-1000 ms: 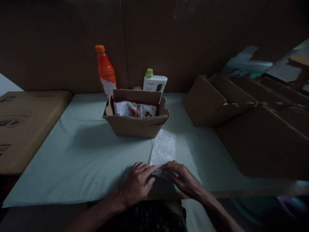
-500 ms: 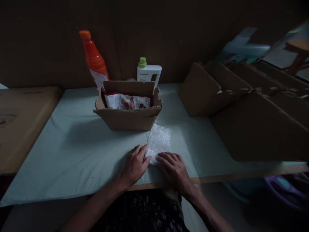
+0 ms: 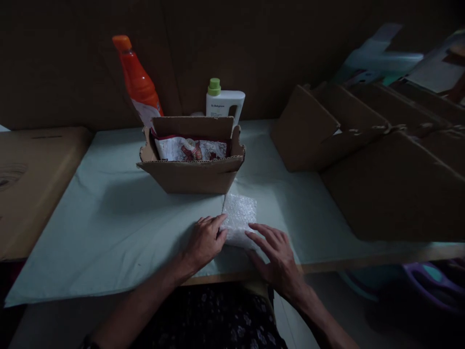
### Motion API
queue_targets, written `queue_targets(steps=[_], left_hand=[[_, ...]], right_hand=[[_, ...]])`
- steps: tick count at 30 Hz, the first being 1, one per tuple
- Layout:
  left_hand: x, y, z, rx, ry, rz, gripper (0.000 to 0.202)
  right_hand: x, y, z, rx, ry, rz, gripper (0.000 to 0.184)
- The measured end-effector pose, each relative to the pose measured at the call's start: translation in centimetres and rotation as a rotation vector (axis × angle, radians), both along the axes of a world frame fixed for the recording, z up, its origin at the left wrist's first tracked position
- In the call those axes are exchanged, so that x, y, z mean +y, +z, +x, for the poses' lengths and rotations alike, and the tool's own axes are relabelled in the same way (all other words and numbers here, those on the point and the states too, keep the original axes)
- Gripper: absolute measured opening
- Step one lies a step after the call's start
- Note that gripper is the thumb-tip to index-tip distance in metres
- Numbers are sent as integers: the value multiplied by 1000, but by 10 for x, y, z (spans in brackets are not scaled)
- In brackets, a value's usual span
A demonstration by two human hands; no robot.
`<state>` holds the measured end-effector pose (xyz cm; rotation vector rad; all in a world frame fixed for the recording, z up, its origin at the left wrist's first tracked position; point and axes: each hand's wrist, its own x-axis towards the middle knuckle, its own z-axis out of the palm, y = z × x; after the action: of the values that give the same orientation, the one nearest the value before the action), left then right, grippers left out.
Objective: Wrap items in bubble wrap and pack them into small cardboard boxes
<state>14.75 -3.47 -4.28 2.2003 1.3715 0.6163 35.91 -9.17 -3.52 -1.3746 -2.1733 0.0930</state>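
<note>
A small folded piece of bubble wrap [image 3: 240, 218] lies on the pale green cloth, close to the table's front edge. My left hand [image 3: 207, 238] grips its left side, index finger on top and thumb at the lower corner. Over the right side is my right hand [image 3: 276, 249], fingers spread and fingertips at the wrap, its thumb low by the near edge. I cannot make out whether anything is inside the wrap. Just behind it stands an open cardboard box [image 3: 194, 178] with a white and dark-red printed packet [image 3: 178, 148] in it.
Behind the box are an orange bottle [image 3: 140, 80] and a white jug [image 3: 222, 103] with a green cap. Open cardboard boxes [image 3: 395, 189] fill the right side. A flat cardboard box [image 3: 39, 194] lies at the left. The table edge [image 3: 327, 265] runs close by my wrists.
My right hand has lifted slightly and shifted right, its fingers spreading. The wrap's far end now reaches less far back, and its near part looks thicker. My left hand stays at its left side.
</note>
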Motion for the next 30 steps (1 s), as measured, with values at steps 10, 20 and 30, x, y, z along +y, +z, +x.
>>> queue_targets(steps=[10,20,30], left_hand=[[-8,11,-8,-54,-168,164,41],[-9,9,-10,-52,-31,-54,35],[8,11,10,22,-105,-113,30]], right_hand=[[10,-12,-4,75,45,-33,17],[11,4,4,195,37,-216,33],[47,-12,9,-23,-5,-296,52]])
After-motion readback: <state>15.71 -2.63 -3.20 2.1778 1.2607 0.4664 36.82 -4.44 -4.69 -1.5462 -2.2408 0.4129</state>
